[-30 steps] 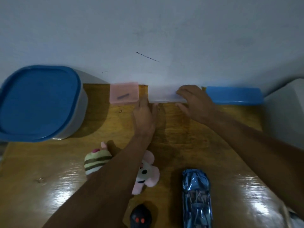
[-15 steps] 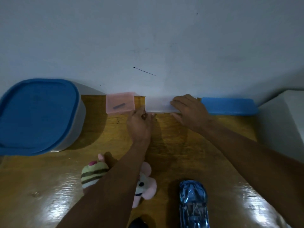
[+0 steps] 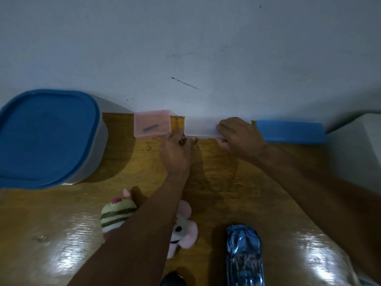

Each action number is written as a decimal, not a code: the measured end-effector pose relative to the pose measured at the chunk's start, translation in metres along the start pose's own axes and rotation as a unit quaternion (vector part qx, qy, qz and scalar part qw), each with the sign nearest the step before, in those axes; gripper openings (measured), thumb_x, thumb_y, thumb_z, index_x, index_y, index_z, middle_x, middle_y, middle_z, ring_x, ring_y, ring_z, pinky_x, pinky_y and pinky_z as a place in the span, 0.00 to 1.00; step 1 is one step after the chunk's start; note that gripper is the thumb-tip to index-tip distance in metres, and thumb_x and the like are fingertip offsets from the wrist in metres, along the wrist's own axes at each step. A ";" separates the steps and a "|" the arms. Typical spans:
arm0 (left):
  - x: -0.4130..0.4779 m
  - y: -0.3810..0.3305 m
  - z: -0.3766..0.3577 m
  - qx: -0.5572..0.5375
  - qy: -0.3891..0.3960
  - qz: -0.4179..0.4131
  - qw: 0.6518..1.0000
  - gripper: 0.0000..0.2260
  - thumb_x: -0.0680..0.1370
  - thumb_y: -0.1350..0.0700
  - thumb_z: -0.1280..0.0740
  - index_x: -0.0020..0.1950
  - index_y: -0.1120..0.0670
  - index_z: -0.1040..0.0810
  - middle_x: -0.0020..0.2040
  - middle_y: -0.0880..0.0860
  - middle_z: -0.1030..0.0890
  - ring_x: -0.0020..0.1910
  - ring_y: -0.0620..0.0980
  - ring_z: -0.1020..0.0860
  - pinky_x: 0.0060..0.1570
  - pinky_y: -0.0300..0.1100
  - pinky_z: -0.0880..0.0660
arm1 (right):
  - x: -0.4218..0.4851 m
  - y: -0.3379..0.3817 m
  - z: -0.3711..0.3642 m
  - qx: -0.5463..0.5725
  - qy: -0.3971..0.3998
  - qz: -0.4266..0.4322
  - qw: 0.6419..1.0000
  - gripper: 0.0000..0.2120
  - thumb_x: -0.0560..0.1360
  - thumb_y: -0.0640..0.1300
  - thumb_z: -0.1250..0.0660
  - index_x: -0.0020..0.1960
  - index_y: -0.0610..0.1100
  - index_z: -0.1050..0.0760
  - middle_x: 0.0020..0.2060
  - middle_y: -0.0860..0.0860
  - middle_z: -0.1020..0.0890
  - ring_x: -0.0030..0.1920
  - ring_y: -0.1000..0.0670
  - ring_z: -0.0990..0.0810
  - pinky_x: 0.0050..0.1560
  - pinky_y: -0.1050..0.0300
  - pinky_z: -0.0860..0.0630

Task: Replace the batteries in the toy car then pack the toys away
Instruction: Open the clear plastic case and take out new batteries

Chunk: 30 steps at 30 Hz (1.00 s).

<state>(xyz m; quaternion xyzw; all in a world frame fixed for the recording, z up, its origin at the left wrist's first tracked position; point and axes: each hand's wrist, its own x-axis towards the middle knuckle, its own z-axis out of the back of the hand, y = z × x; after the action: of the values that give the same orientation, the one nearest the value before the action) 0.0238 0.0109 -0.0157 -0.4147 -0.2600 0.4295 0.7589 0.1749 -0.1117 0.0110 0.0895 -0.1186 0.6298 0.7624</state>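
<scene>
wooden table [image 3: 61,234], marked wall [image 3: 185,38], perhaps a white box [image 3: 354,153].

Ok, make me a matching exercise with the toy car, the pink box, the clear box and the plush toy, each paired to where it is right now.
Things:
1. toy car
2. pink box
3. clear box
4. plush toy

Places:
A. gripped by the left hand and right hand
B. against the wall, left of the clear box
C. partly under the left forearm
D. at the near side of the table, right of the plush toy

Pairs: 1-D, 2-B, 3-A, 4-C
</scene>
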 end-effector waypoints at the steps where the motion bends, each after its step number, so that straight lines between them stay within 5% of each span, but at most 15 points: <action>1: 0.000 0.000 0.000 0.003 0.001 0.002 1.000 0.12 0.72 0.48 0.29 0.51 0.52 0.16 0.43 0.51 0.19 0.36 0.54 0.19 0.37 0.50 0.19 | 0.001 0.000 0.000 0.000 0.003 0.004 1.000 0.16 0.72 0.45 0.37 0.49 0.33 0.21 0.45 0.38 0.18 0.45 0.38 0.18 0.34 0.44 0.19; 10: 0.001 -0.006 0.000 0.033 -0.009 0.008 0.999 0.09 0.73 0.50 0.27 0.43 0.55 0.16 0.40 0.52 0.19 0.38 0.53 0.21 0.40 0.49 0.22 | 0.011 0.005 0.009 -0.037 0.005 0.040 0.998 0.17 0.70 0.44 0.43 0.42 0.33 0.20 0.37 0.40 0.19 0.36 0.40 0.19 0.26 0.53 0.23; 15: 0.000 -0.011 0.003 0.055 -0.014 0.007 0.998 0.06 0.72 0.53 0.26 0.40 0.55 0.17 0.39 0.52 0.20 0.38 0.50 0.22 0.37 0.37 0.34 | 0.011 0.007 0.010 -0.015 -0.005 0.027 1.000 0.14 0.68 0.42 0.43 0.39 0.34 0.22 0.34 0.41 0.20 0.33 0.42 0.20 0.24 0.54 0.25; 20: -0.004 -0.015 0.008 0.076 0.012 0.006 0.997 0.08 0.74 0.53 0.27 0.46 0.56 0.17 0.45 0.53 0.21 0.44 0.50 0.24 0.41 0.39 0.32 | 0.006 0.008 0.011 0.002 0.016 0.001 1.000 0.16 0.70 0.44 0.41 0.44 0.34 0.20 0.40 0.39 0.18 0.38 0.39 0.19 0.31 0.47 0.20; 24: -0.009 -0.017 0.012 0.078 0.030 -0.004 0.997 0.12 0.76 0.51 0.30 0.55 0.57 0.18 0.48 0.55 0.21 0.48 0.53 0.22 0.45 0.41 0.26 | 0.004 0.009 0.021 -0.009 0.043 0.002 0.999 0.11 0.65 0.40 0.27 0.44 0.34 0.20 0.40 0.39 0.18 0.38 0.39 0.19 0.35 0.50 0.21; 30: -0.015 -0.018 0.018 0.031 0.043 0.010 0.999 0.09 0.77 0.53 0.32 0.40 0.56 0.19 0.38 0.54 0.19 0.38 0.53 0.20 0.39 0.50 0.19 | 0.003 0.008 0.031 0.035 0.071 -0.007 0.997 0.12 0.66 0.41 0.26 0.45 0.34 0.19 0.41 0.39 0.17 0.38 0.38 0.19 0.36 0.49 0.21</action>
<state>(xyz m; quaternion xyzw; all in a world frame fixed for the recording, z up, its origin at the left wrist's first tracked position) 0.0110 0.0002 0.0087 -0.4116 -0.2094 0.4266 0.7776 0.1655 -0.1159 0.0419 0.0722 -0.0411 0.6333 0.7694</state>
